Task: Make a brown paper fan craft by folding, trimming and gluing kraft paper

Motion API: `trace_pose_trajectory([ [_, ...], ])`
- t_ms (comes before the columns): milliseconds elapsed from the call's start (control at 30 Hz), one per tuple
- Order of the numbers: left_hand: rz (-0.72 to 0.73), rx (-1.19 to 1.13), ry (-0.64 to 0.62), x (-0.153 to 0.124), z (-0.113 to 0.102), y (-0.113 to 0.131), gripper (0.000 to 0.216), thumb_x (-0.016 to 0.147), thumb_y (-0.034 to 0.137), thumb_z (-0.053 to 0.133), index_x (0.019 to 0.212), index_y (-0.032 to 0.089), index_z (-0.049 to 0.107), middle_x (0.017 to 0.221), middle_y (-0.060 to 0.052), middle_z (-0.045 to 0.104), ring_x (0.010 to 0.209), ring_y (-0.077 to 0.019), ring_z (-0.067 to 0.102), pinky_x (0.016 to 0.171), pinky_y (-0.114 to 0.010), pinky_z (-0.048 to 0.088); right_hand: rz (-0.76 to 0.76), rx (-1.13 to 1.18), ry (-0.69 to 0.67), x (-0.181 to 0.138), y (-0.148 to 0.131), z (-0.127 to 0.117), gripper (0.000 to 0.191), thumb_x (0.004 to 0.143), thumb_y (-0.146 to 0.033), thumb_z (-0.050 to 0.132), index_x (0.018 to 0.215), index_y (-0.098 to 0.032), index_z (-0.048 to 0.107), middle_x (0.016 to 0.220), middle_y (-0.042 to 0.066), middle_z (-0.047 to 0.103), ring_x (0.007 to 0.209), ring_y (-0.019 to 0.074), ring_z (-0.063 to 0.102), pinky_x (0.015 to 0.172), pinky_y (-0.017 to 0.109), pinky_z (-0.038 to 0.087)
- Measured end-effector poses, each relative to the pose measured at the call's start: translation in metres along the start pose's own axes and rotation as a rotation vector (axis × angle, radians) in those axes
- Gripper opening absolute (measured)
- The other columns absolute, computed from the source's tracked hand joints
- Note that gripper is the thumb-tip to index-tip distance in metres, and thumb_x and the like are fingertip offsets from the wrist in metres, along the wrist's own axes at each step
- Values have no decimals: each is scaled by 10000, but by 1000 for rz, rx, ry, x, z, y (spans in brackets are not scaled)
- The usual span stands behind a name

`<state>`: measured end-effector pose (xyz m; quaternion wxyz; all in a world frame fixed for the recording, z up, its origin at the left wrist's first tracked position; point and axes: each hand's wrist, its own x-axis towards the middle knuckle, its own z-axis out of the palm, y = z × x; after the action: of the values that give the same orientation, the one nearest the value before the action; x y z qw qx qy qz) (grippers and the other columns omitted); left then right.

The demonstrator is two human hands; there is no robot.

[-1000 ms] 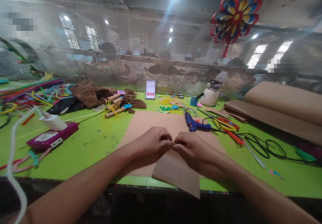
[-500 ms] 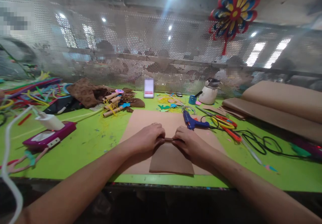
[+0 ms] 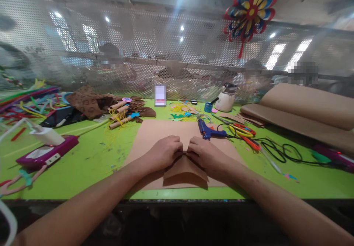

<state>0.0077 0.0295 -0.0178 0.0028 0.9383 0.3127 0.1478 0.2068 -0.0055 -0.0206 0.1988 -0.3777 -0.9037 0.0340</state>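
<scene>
Left hand [image 3: 168, 153] and right hand [image 3: 202, 153] pinch the small paper [image 3: 184, 169] at its far edge; uneven pressure could crumple it.

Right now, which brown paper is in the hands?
The small piece, far edge pinched by left hand and right hand. The large sheet lies flat beneath; the bulky paper lies off to the right.

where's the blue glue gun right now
In the head view, the blue glue gun lies right of centre, just beyond the right hand, by the far right part of the large brown paper sheet.
</scene>
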Motion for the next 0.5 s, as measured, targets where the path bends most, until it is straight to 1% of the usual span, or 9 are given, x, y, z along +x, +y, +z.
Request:
trace_pose_trajectory([
  [100, -3, 19, -7, -1, -1, 2, 192, 872, 188, 491, 789, 176, 664, 794, -42, 572, 784, -176, 525, 696, -283, 388, -14, 14, -12, -2, 1, -2, 147, 915, -120, 498, 877, -152, 637, 878, 66, 565, 826, 173, 519, 726, 292, 413],
  [267, -2, 2, -26, -2, -5, 2, 222, 892, 187, 462, 791, 175, 659, 785, -42, 556, 770, -172, 512, 668, -277, 377, -24, 19, -38, -5, 8, -3, 122, 879, -93, 524, 816, -161, 604, 860, 54, 555, 808, 172, 501, 694, 283, 404],
  [400, -16, -98, -61, -5, -14, 1, 196, 884, 153, 467, 826, 176, 653, 806, -38, 544, 786, -167, 509, 674, -265, 382, 31, 71, -31, -14, 9, -6, 131, 857, -50, 519, 811, -164, 565, 874, 42, 540, 769, 150, 487, 663, 261, 399],
  [500, -15, -189, -89, -8, -21, 2, 197, 895, 160, 460, 838, 186, 648, 820, -32, 530, 775, -158, 503, 677, -258, 386, 28, 80, -28, -19, 12, -7, 151, 828, -21, 530, 797, -166, 556, 873, 39, 537, 773, 150, 482, 671, 261, 398],
])
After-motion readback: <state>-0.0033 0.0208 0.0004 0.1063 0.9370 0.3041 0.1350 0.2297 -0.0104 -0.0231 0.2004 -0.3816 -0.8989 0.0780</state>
